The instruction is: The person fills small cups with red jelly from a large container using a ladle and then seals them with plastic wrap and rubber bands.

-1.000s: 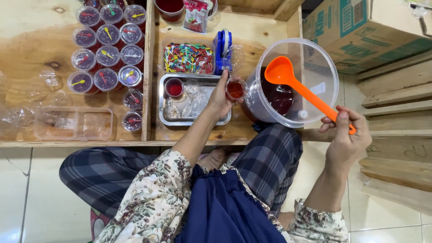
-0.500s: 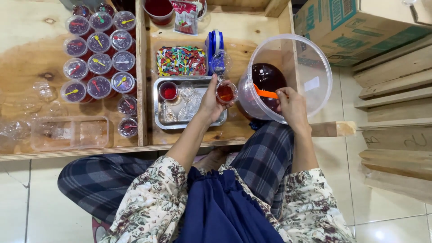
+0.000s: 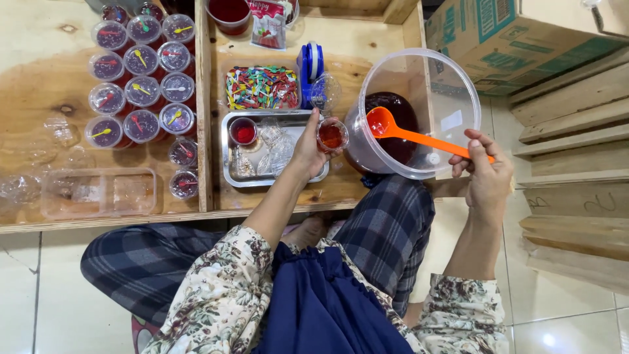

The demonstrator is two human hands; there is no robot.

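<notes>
- Two hands are at work over a low wooden platform [image 3: 367,196], each closed on something.
- The left hand [image 3: 308,152] is curled around a small clear cup [image 3: 331,135] with red liquid in it, fingers wrapped on the cup's side, holding it upright just beside the rim of the big tub.
- The right hand [image 3: 488,177] is closed on the end of an orange ladle [image 3: 409,134]; the handle runs away from that hand to the bowl, which hangs over the dark red liquid inside the large clear tub [image 3: 458,105].
- Just under the left hand lies a metal tray [image 3: 230,172] with another small filled cup [image 3: 243,131] and some empty clear ones.
- Beyond the left hand's fingertips sits a heap of small coloured spoons [image 3: 262,87].
- Well to the far side of the left hand, lidded cups [image 3: 141,92] stand in rows, each with a little spoon on its lid.
</notes>
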